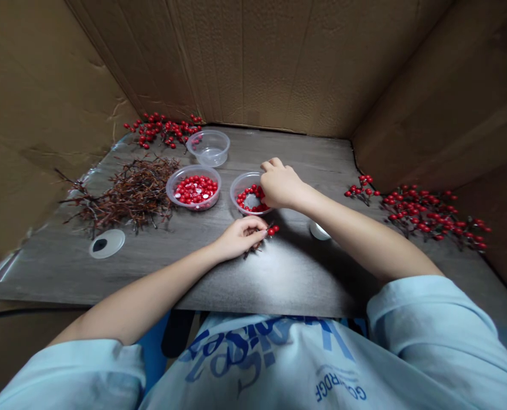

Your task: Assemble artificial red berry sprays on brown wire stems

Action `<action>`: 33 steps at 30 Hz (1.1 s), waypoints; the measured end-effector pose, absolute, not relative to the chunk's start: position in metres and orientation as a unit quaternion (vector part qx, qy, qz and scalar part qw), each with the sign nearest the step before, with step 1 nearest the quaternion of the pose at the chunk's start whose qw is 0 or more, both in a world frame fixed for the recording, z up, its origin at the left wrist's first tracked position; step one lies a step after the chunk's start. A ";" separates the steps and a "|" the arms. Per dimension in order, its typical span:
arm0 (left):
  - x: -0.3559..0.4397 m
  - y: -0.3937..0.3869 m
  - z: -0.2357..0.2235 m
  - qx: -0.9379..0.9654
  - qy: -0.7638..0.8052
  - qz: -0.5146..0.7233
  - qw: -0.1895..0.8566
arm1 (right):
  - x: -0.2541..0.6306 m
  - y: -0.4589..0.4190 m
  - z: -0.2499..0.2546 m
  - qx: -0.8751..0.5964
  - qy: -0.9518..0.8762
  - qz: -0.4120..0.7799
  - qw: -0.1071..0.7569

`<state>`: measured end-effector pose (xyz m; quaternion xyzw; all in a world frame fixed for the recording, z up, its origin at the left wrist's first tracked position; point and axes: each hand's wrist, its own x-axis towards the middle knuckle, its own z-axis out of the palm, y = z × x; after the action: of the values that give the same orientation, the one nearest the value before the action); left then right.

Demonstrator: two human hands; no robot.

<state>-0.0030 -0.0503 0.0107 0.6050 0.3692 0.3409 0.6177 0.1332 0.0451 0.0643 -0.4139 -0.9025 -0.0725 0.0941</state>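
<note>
My left hand (241, 236) is closed around a brown artificial twig (253, 249), with a few red berries (273, 230) showing at its tip beside my thumb. Over the right rim of a clear plastic tub (233, 192) reaches my right hand (281, 183), its fingers bent down and mostly hidden from view. Whether they grip a berry I cannot make out. Loose red berries (245, 200) lie in a ring round the bottom of this tub. Just left of it stands a fuller tub (169, 191) of red berries mixed with white pieces.
A tangled heap of brown twigs (129, 191) lies on the left, near a flat lid with a black spot (107, 244). Behind stands a clear tub (210, 149). Berried sprigs lie at the back left (163, 130) and right (424, 210). Cardboard walls (270, 62) enclose the table (219, 285).
</note>
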 end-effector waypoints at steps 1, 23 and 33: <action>-0.003 -0.050 0.011 0.603 0.372 0.336 0.620 | 0.135 0.040 0.072 -0.417 -0.899 -0.068 0.115; -0.002 -0.055 0.016 0.566 0.371 0.341 0.652 | 0.188 -0.066 0.014 -0.183 -0.894 -0.074 0.401; -0.001 -0.056 0.016 0.574 0.368 0.354 0.640 | 0.188 -0.066 0.010 -0.185 -0.896 -0.096 0.393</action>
<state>-0.0012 -0.0563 0.0163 0.5740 0.3679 0.3539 0.6402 0.1883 -0.0664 0.0101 -0.1848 -0.8956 -0.0958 0.3932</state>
